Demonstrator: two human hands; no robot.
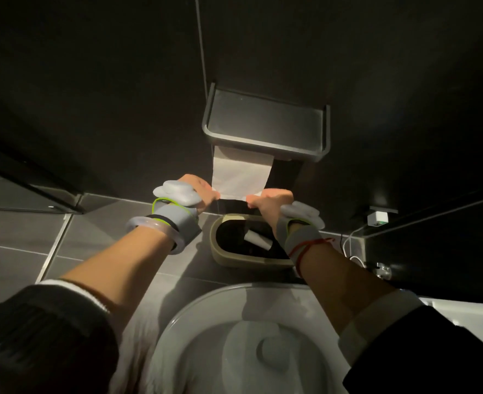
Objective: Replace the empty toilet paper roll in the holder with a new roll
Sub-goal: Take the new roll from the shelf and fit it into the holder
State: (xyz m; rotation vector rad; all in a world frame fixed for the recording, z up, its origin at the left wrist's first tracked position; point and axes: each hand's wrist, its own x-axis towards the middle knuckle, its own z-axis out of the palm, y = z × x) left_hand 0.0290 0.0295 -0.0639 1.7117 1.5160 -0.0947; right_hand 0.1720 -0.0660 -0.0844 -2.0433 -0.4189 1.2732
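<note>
Nearest us is the white toilet bowl, and beyond it our two forearms reach toward the dark far wall. Our left hand and right hand are each closed in a pinch on a bottom corner of the paper sheet that hangs from under the metal holder. Between our wrists, on the floor, the bin holds the empty cardboard tube. We judge the swap itself done, since the new roll, hidden under the holder's cover, feeds this sheet. We seem to be tidying the loose end; next we would fold or tear it evenly, pulling gently so it doesn't rip crooked.
</note>
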